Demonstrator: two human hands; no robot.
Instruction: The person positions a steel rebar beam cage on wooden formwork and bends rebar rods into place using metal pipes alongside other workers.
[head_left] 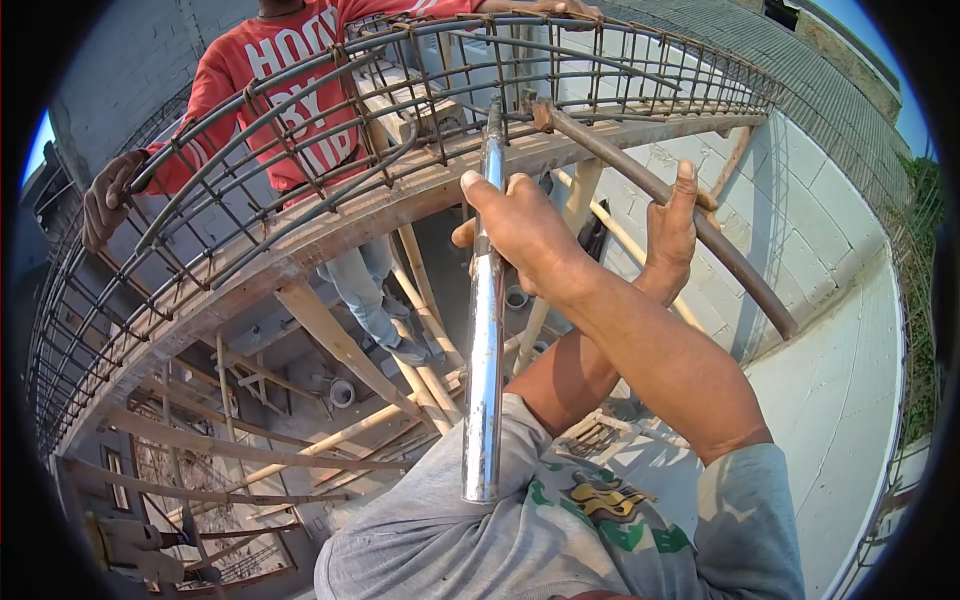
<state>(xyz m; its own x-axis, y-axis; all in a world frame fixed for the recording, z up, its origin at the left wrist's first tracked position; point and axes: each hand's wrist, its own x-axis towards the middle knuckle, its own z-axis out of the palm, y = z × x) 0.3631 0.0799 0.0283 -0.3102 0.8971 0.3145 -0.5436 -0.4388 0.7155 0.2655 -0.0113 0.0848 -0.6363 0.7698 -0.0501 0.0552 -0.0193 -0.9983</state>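
Note:
My right hand is wrapped around a shiny silver metal tube, which slants down towards my lap. The tube's narrow dark tip lies against the rebar cage. My forearms cross, the right one over the left. Beyond it my left hand grips a long brown bar, thumb pointing up. At its upper end, a rusty, blocky head sits at the cage beside the tube's tip. The curved cage of tied steel bars rests along a wooden form board.
Across the cage stands a person in a red shirt, one hand on the bars. Poles and planks prop the form over a deep drop, with a bucket far below. A pale block wall rises at right.

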